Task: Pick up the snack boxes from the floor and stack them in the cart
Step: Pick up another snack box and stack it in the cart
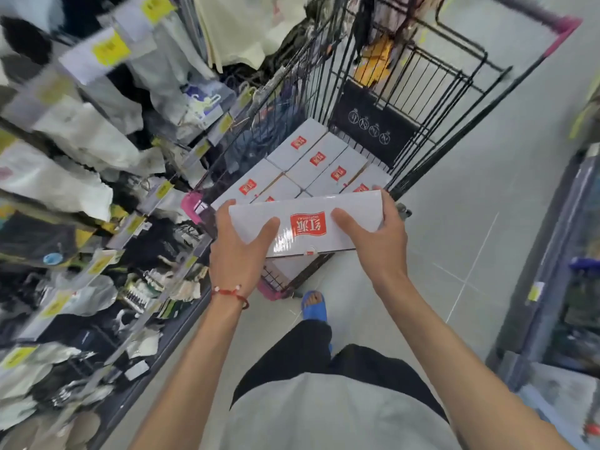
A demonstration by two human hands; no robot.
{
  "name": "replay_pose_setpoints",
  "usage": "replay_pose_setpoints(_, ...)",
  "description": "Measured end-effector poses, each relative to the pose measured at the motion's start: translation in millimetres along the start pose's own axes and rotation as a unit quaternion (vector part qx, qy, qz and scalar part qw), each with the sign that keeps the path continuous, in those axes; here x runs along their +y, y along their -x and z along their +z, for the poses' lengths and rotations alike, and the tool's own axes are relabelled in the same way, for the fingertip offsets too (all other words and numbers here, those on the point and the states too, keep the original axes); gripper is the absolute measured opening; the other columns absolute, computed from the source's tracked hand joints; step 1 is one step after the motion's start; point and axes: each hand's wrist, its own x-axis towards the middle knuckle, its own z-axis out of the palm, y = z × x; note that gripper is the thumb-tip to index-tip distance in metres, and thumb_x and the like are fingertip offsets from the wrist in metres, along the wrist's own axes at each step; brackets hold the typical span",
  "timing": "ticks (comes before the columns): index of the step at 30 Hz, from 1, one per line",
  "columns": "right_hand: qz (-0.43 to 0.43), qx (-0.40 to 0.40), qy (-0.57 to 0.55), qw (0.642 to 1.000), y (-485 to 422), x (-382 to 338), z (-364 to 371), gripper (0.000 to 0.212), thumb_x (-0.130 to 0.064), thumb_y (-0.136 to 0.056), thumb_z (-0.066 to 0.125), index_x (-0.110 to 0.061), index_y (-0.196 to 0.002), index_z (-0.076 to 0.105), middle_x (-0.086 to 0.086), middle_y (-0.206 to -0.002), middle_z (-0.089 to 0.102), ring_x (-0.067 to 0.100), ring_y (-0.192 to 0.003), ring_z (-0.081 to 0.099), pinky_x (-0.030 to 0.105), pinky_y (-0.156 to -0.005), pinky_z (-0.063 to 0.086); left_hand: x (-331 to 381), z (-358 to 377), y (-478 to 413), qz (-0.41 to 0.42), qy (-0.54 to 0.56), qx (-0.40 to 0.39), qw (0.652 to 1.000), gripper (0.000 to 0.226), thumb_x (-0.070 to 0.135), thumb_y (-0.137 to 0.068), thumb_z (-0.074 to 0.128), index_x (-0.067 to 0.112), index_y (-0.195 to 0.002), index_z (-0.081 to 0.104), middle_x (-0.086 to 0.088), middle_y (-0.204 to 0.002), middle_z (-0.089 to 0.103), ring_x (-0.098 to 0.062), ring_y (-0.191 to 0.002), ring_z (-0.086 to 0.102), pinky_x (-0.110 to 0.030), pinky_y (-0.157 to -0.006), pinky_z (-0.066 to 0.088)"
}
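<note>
Shop aisle, both hands gripping snack box [305, 227] ends

My cart [418, 102] stands on the pale tiled floor [487, 196], a black wire basket with pink corner guards, close beside the hanging-goods rack [97, 177] on my left. Inside it, white snack boxes [311, 160] with red labels lie flat in a tight layer, edges touching, in two rows running away from me. At its far end the black child-seat flap [373, 128] leans against the wire. My foot in a blue sandal [314, 307] rests on the floor just behind the cart's near pink corner. A grey display unit [558, 287] stands on the floor to my right.
</note>
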Motion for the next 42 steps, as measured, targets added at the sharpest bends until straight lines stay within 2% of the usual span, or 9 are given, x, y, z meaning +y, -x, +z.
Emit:
replay_pose_setpoints(4,-0.012,-0.017,-0.002,1.000,-53.9,-19.5,2.1,0.078,-0.038,-0.084,0.084,-0.036,-0.151,0.043,-0.024,-0.119,0.058,-0.008,-0.106,0.058,0.010,-0.084,0.054,23.1,19.8,-44.1,-0.013,0.003,0.011,1.000,0.078,0.059,-0.083,0.072,0.035,-0.146,0.033,0.008,-0.126,0.062,-0.021,-0.111,0.062,-0.044,-0.096,0.052)
replay_pose_setpoints(10,0.018,-0.065,0.008,0.998,-132.0,-30.4,2.6,0.081,-0.043,-0.077,0.089,-0.034,-0.146,0.046,-0.013,-0.129,0.066,0.009,-0.116,0.066,0.039,-0.101,0.058,58.6,55.1,-88.7,-0.058,0.014,0.035,0.998,0.075,0.051,-0.086,0.073,0.031,-0.147,0.035,0.012,-0.112,0.059,-0.016,-0.103,0.058,-0.030,-0.088,0.043)
replay_pose_setpoints(16,0.034,-0.145,0.045,0.988,-215.9,-48.3,-11.2,0.071,-0.027,-0.080,0.089,-0.027,-0.135,0.044,-0.020,-0.115,0.058,-0.005,-0.102,0.060,0.010,-0.075,0.054,92.8,104.1,-125.7,-0.120,0.014,0.084,0.989,0.071,0.049,-0.087,0.074,0.031,-0.145,0.037,0.012,-0.107,0.059,-0.019,-0.101,0.058,-0.032,-0.089,0.045)
replay_pose_setpoints(20,0.041,-0.200,0.089,0.975,-268.1,-56.0,-19.6,0.077,-0.023,-0.078,0.091,-0.023,-0.135,0.039,-0.014,-0.119,0.058,0.005,-0.107,0.062,0.027,-0.093,0.057,110.8,136.5,-142.1,-0.169,0.041,0.099,0.980,0.072,0.045,-0.088,0.074,0.030,-0.147,0.036,0.013,-0.108,0.057,-0.017,-0.104,0.057,-0.032,-0.096,0.045)
replay_pose_setpoints(25,0.031,-0.270,0.130,0.954,-321.0,-63.9,-22.4,0.083,-0.020,-0.077,0.091,-0.022,-0.139,0.036,-0.010,-0.123,0.058,0.005,-0.107,0.061,0.024,-0.091,0.058,121.8,164.5,-159.8,-0.231,0.066,0.101,0.965,0.073,0.049,-0.088,0.073,0.021,-0.147,0.041,0.013,-0.124,0.054,-0.013,-0.116,0.053,-0.028,-0.105,0.038)
replay_pose_setpoints(29,0.031,-0.298,0.141,0.944,-349.8,-62.3,-17.1,0.086,-0.019,-0.076,0.092,-0.021,-0.142,0.036,-0.004,-0.132,0.058,0.015,-0.122,0.059,0.040,-0.105,0.055,122.7,177.7,-174.5,-0.262,0.070,0.108,0.956,0.079,0.059,-0.079,0.074,0.022,-0.142,0.045,0.004,-0.135,0.061,-0.024,-0.125,0.058,-0.046,-0.112,0.043)
replay_pose_setpoints(35,0.021,-0.328,0.157,0.931,-389.5,-68.8,13.0,0.078,-0.013,-0.077,0.090,-0.024,-0.139,0.043,-0.005,-0.130,0.059,0.013,-0.123,0.057,0.020,-0.091,0.053,122.8,186.7,-212.2,-0.287,0.085,0.120,0.947,0.075,0.039,-0.087,0.076,0.015,-0.148,0.039,-0.001,-0.135,0.060,-0.022,-0.122,0.057,-0.039,-0.107,0.046)
replay_pose_setpoints(39,0.010,-0.330,0.192,0.924,-418.7,-72.2,44.8,0.082,-0.019,-0.075,0.091,-0.023,-0.143,0.045,-0.004,-0.131,0.061,0.016,-0.123,0.058,0.037,-0.102,0.055,118.9,187.2,-247.4,-0.313,0.120,0.121,0.934,0.087,0.035,-0.090,0.074,0.018,-0.159,0.024,0.001,-0.148,0.047,-0.019,-0.136,0.044,-0.028,-0.107,0.034)
replay_pose_setpoints(42,0.006,-0.339,0.213,0.916,-442.1,-73.2,72.0,0.083,-0.020,-0.074,0.092,-0.022,-0.143,0.046,-0.004,-0.132,0.061,0.018,-0.125,0.058,0.043,-0.104,0.055,110.9,186.3,-275.7,-0.323,0.133,0.122,0.929,0.082,0.033,-0.090,0.074,0.019,-0.156,0.029,0.009,-0.134,0.048,-0.014,-0.128,0.046,-0.022,-0.101,0.033)
